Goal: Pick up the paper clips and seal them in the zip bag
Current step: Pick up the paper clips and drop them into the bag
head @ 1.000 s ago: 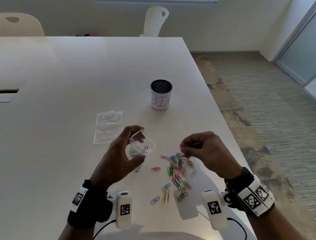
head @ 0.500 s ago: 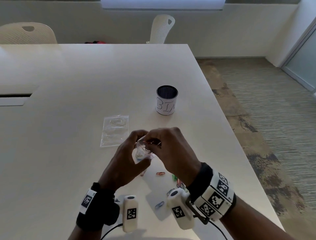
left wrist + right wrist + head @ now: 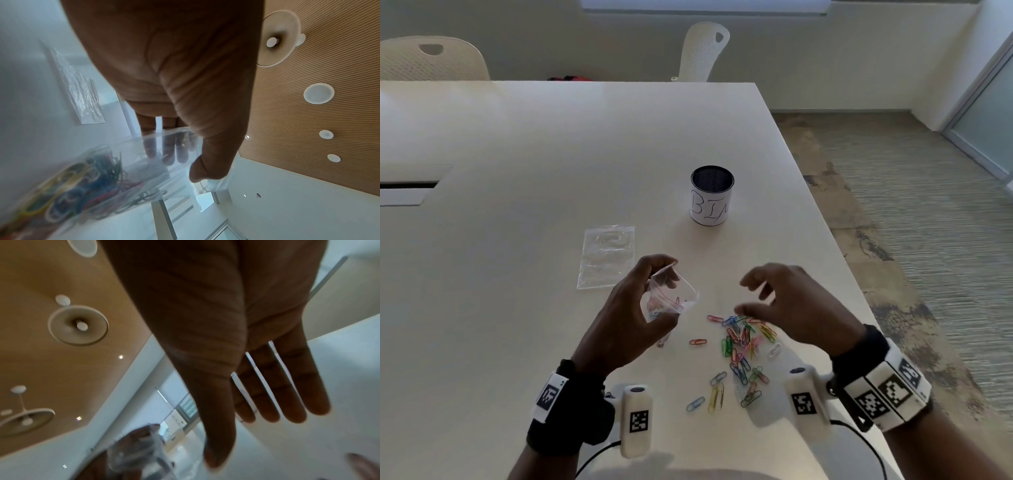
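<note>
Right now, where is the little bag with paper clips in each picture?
Head: the zip bag sits centre-left, held in the left hand.
Left wrist: it fills the lower left, under the thumb.
Right wrist: bottom centre-left, blurred.
Shared landmark: the left hand gripping it shows in all three.

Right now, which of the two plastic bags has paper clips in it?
The zip bag gripped in the left hand: coloured clips show through it. The other bag lies flat on the table, untouched.
</note>
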`<state>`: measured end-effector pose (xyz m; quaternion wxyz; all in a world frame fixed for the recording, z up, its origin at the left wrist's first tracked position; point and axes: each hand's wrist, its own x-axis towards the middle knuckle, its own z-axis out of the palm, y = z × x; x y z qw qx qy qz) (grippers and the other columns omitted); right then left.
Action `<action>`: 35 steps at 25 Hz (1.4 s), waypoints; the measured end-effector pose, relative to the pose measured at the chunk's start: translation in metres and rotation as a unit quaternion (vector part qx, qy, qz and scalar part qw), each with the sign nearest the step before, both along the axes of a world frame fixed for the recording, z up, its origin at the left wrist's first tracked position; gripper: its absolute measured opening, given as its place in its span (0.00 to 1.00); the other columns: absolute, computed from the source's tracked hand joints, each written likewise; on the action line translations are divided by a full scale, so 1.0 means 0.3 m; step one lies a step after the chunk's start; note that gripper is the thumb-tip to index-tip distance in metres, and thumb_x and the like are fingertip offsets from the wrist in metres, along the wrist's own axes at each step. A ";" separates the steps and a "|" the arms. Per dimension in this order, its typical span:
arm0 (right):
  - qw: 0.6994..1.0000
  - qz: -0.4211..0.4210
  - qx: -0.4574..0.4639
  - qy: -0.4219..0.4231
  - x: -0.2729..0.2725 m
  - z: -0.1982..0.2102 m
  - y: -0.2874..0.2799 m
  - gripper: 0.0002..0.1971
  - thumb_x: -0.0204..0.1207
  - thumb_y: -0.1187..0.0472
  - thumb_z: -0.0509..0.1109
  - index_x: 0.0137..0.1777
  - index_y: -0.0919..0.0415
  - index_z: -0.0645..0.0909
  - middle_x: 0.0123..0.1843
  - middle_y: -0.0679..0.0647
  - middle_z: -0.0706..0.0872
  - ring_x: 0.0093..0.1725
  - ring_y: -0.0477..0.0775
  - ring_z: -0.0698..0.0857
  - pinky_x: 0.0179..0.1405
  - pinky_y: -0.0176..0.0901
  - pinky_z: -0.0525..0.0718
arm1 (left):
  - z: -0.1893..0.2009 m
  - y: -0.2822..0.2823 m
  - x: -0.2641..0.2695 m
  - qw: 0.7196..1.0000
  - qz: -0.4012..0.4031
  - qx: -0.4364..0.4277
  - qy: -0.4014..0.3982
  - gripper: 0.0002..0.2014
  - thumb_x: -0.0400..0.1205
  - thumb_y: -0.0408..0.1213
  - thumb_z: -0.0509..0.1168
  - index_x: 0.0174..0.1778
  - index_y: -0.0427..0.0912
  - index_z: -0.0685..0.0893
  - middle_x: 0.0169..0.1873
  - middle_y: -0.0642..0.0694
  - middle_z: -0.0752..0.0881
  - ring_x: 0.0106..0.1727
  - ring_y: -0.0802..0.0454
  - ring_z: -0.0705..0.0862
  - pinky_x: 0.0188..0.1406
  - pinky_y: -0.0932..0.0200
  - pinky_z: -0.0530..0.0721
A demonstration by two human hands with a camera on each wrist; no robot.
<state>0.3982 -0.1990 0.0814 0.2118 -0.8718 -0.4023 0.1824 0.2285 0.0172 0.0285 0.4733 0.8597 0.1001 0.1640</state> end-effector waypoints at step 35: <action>0.890 -0.080 0.310 0.325 -0.060 0.040 0.039 0.07 0.73 0.73 0.81 0.51 0.66 0.93 0.45 0.57 0.97 0.46 0.54 0.96 0.51 0.37 0.91 | 0.001 -0.013 -0.003 1.000 0.003 0.008 0.010 0.35 0.75 0.35 0.79 0.77 0.56 0.73 0.61 0.60 0.87 0.69 0.63 0.87 0.65 0.76 0.82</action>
